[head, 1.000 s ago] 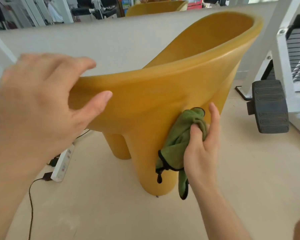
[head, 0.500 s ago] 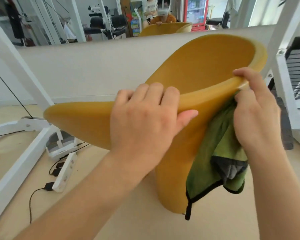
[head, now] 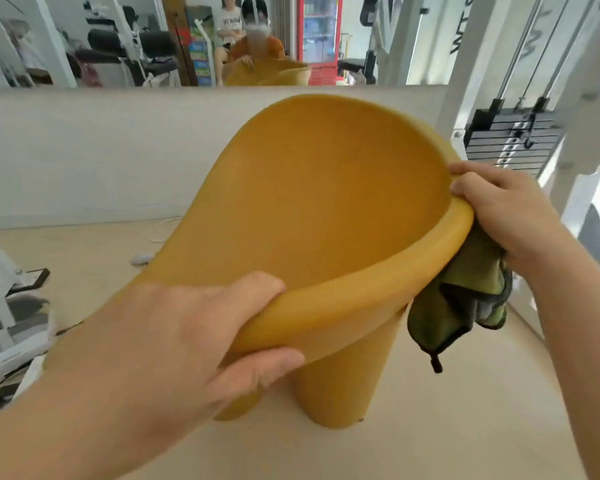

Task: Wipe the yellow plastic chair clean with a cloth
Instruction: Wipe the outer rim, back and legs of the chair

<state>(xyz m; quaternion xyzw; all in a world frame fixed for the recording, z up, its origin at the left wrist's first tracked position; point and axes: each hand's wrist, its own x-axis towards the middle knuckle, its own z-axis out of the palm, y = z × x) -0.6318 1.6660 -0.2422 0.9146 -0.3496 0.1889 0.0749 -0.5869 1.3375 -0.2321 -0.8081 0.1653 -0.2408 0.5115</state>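
Left hand [head: 201, 337] grips chair [head: 312, 216] rim at lower center; right hand [head: 499, 209] at right edge, seemingly pinning green cloth [head: 461, 306] to it

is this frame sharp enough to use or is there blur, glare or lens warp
Head view: light is soft and even, no glare on the yellow chair; the left hand gripping its rim looks soft and smeared up close, the right hand and green cloth are clearer; wide-angle warp makes the white machine frame lean inward.
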